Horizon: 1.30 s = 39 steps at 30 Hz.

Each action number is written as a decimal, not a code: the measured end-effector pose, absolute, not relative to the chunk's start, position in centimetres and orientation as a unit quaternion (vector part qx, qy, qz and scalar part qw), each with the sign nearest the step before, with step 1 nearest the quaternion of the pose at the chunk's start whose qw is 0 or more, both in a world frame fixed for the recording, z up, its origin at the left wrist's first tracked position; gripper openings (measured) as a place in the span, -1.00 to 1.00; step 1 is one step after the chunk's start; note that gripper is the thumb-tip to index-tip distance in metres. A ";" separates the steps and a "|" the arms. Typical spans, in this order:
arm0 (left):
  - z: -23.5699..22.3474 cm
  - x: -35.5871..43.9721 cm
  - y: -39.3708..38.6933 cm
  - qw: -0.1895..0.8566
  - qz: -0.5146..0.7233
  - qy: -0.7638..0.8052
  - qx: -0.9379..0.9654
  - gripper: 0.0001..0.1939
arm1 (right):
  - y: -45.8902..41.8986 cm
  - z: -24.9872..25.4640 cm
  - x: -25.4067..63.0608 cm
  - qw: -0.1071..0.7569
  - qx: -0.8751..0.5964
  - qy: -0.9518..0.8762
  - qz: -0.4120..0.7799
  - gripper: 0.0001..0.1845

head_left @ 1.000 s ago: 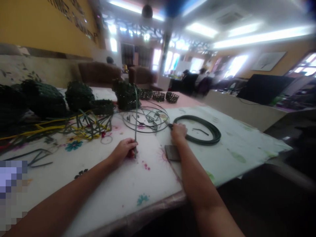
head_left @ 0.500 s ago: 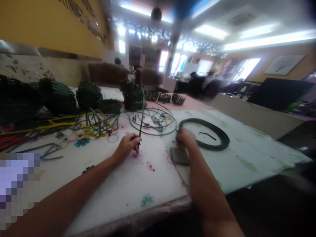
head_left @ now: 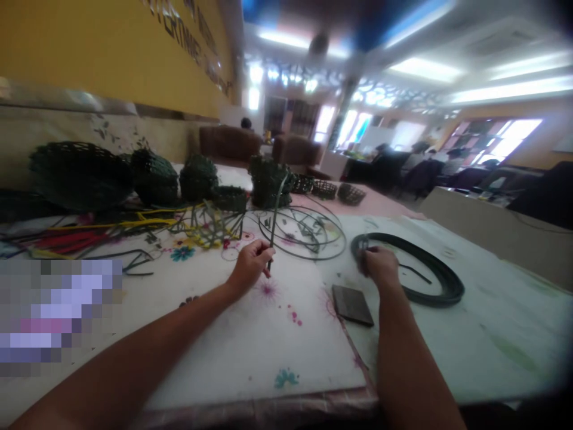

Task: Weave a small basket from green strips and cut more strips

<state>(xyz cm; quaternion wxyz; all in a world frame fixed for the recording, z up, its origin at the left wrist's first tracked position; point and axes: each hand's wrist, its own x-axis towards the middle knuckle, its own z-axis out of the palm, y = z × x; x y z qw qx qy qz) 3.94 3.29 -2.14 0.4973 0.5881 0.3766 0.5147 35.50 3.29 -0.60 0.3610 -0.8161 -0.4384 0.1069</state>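
Observation:
My left hand [head_left: 250, 266] is closed on the lower end of a thin green strip [head_left: 274, 218] that stands almost upright off the white flowered tablecloth [head_left: 250, 334]. My right hand [head_left: 379, 266] is closed on the near left edge of a dark green coil of strip [head_left: 432, 286] and lifts that end a little. A small dark flat square [head_left: 352, 304] lies on the cloth just below and left of my right hand. Thin wire rings [head_left: 304, 239] lie flat between the two hands, farther back.
Dark green woven baskets [head_left: 80, 173] stand in a row at the back left, with smaller ones [head_left: 324, 189] farther back. Loose yellow, red and green strips [head_left: 116, 230] lie in front of them. People sit at tables in the distance. The table's near edge runs below my forearms.
The view has swung to the left. My right hand has pulled back and raised the coil's end. My left hand keeps the upright strip.

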 end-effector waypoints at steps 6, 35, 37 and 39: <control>-0.4 3.5 2.9 0.516 0.551 0.374 0.539 -0.83 | 3.5 0.4 31.9 0.543 -0.614 -0.485 0.304 -0.79; 3.8 -1.2 4.1 0.491 0.693 0.380 0.367 -0.86 | -3.6 -1.5 16.7 0.346 -0.340 -0.565 0.667 -0.54; 3.8 -1.1 4.0 0.488 0.697 0.373 0.369 -0.85 | -3.8 -1.6 16.3 0.370 -0.361 -0.554 0.652 -0.54; 3.9 -1.1 3.9 0.483 0.694 0.372 0.383 -0.83 | -3.7 -1.9 16.2 0.381 -0.367 -0.547 0.649 -0.54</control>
